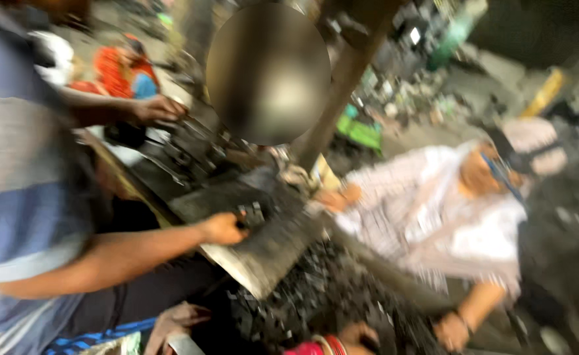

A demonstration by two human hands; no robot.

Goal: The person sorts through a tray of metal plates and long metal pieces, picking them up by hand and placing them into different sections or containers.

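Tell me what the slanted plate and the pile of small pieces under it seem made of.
Slanted plate: probably metal, dull grey and worn, with a paler lower edge. Pile of small pieces: likely metal too, blackened and matt. The blur leaves both uncertain.

Green crate (360, 131) on littered floor, slanted wooden post (342, 85), co-worker in pale checked shirt (427, 210), orange cloth (115, 69)

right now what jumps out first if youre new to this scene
The dark metal press bed in the middle, where a hand grips a small black part. Below it lies a heap of dark metal pieces. At right, a person in a pale shirt leans toward the machine.
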